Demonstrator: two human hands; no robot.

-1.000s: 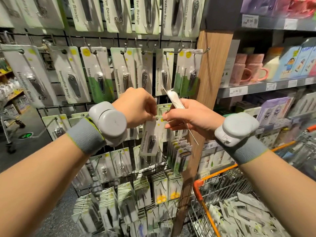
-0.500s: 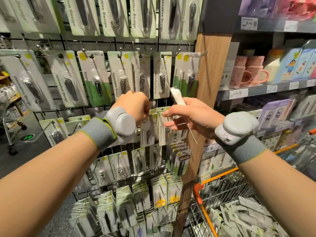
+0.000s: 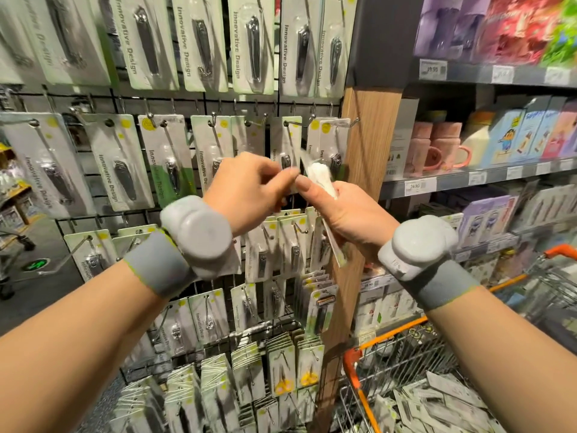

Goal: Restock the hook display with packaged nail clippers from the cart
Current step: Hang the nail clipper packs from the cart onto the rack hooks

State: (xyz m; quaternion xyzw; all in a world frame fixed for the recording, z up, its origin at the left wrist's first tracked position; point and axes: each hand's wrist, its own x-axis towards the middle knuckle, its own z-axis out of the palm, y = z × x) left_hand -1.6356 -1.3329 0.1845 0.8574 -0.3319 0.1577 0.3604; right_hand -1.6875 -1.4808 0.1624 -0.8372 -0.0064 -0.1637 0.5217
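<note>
The hook display [image 3: 175,214] fills the left and centre of the frame, a dark wire grid hung row upon row with carded nail clippers [image 3: 170,164], most printed "Innovative Design". To its right a wooden upright [image 3: 368,145] runs top to bottom, and beyond it the shelves [image 3: 474,176] in the upper right carry pink mugs [image 3: 437,151] and boxed goods with price tags along the edge. Down in the lower right corner sits the cart [image 3: 406,351], orange-trimmed wire, with more flat packages [image 3: 443,398] heaped inside.

Both forearms reach up from the bottom corners, each wearing a grey wristband with a pale rounded device. The hands meet at centre frame, in front of the second row of hooks. The right hand [image 3: 346,214] grips a small stack of packaged clippers [image 3: 321,179], fingers curled round it, the cards seen edge-on and sticking out above and below the fist. The left hand [image 3: 246,192] comes in from the left, its fingers [image 3: 288,178] curled and pinching at the top of that stack, right against the right thumb. It is blurred there, so whether one card is separated I cannot tell.
</note>
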